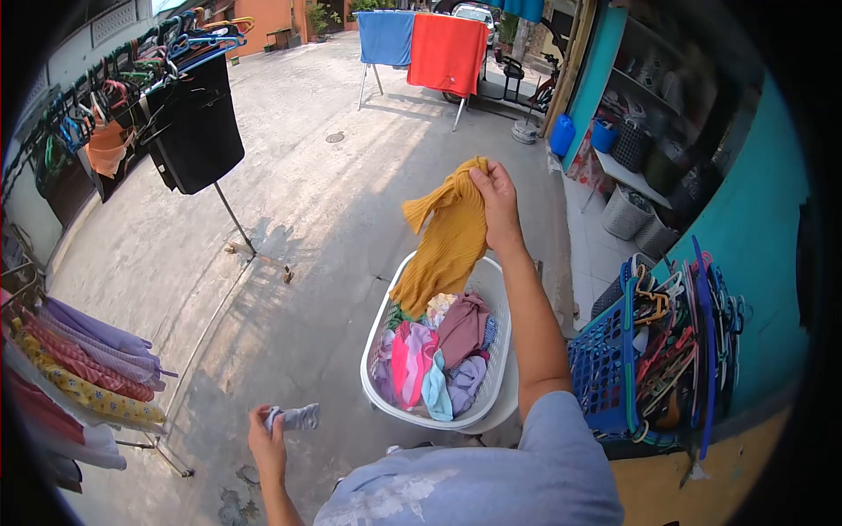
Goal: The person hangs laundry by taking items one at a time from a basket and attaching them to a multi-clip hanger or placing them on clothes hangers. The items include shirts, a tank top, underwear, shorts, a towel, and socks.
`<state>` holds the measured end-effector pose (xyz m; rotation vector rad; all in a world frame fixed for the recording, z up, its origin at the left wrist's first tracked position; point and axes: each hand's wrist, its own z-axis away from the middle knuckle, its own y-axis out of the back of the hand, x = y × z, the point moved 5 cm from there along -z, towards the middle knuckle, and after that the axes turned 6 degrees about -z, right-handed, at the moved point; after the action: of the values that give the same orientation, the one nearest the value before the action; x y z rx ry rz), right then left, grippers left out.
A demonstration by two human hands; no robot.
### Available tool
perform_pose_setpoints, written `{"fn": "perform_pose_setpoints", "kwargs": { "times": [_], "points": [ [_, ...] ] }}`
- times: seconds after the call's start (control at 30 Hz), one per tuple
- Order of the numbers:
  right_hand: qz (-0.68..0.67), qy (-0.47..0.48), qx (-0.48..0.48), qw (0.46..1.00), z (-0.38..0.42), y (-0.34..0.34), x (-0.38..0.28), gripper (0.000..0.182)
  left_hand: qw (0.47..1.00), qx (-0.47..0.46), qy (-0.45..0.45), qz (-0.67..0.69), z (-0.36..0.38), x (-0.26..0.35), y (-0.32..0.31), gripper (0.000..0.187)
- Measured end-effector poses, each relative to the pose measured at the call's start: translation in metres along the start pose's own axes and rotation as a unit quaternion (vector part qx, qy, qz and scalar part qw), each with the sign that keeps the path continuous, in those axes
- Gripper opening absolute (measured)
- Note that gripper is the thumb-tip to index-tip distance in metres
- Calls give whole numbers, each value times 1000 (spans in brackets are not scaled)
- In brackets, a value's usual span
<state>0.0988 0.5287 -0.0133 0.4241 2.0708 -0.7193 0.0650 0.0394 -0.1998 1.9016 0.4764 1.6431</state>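
Right hand [501,203]: fingers closed on the upper end of the yellow top [445,241], which hangs over the basket [438,424] of clothes [462,331]. Left hand [267,437]: pinches a grey cloth [301,417], apart from basket. Step, judged: singling out garments. Next move probably calls for keeping the top clear of the rim.

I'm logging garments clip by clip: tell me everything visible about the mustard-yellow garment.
The mustard-yellow garment is one solid colour, with fine ridges that look like ribbed knit. The right hand pinches its bunched top, and it hangs loosely creased, slanting down to the left in the picture. A sleeve-like flap juts out on that side. Its lower end overlaps the white basket in view; whether it touches the clothes inside is unclear.
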Motion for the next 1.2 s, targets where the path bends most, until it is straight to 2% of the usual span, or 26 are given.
{"fn": "perform_pose_setpoints", "kwargs": {
  "times": [0.03, 0.07, 0.1, 0.17, 0.27, 0.37, 0.5, 0.6, 0.67, 0.73, 0.8, 0.83, 0.87, 0.93, 0.97, 1.0, 1.1, 1.2],
  "points": [
    [87, 97, 57, 990, 9, 3, 23, 14, 1000, 5, -9, 17, -1, -4, -4, 28],
    [171, 3, -51, 984, 24, 1, 83, 15, 1000, -6, -6, 23, -1, -10, -6, 35],
    [250, -89, -158, 951, 41, -5, 129, 16, 1000, 5, -11, 26, 0, -13, -6, 34],
    [203, -343, -181, 899, 51, -11, 152, 18, 999, 33, -23, 30, -3, -16, 1, 34],
    [-21, -383, -247, 890, 40, -86, 86, 16, 996, 73, -1, 53, -6, -17, 21, 33],
    [48, -358, -353, 863, 40, -152, 45, 18, 993, 84, 4, 85, -14, -15, 37, 32],
    [43, -327, -537, 777, 65, -233, 26, 18, 981, 137, -15, 136, -22, -13, 62, 32],
    [52, -323, -635, 700, 99, -283, 13, 19, 973, 112, -12, 203, -22, -3, 86, 35],
    [62, -298, -710, 635, 127, -314, 9, 20, 957, 96, -15, 273, -19, 29, 103, 38],
    [86, -264, -775, 568, 159, -339, 14, 21, 955, 59, -86, 277, -13, 71, 118, 39],
    [105, -185, -806, 552, 188, -362, 23, 20, 967, -2, -119, 226, -12, 83, 115, 37],
    [113, -144, -819, 544, 200, -373, 27, 20, 970, -35, -134, 201, -9, 83, 115, 37],
    [144, -113, -820, 542, 207, -383, 32, 23, 967, -48, -85, 236, -9, 71, 116, 35],
    [90, 15, -714, 694, 211, -401, 41, 25, 948, -72, 7, 309, -14, 37, 116, 32],
    [58, 78, -644, 759, 215, -404, 45, 26, 941, -47, 21, 335, -14, 23, 122, 30],
    [61, -28, -622, 780, 223, -403, 62, 27, 932, -23, 33, 360, -13, 10, 129, 28],
    [-45, -220, -608, 761, 269, -402, 119, 26, 915, 20, 32, 402, -6, -16, 154, 26],
    [-102, -311, -615, 718, 305, -420, 162, 19, 911, 45, 30, 409, -3, -34, 182, 25]
  ]
}}
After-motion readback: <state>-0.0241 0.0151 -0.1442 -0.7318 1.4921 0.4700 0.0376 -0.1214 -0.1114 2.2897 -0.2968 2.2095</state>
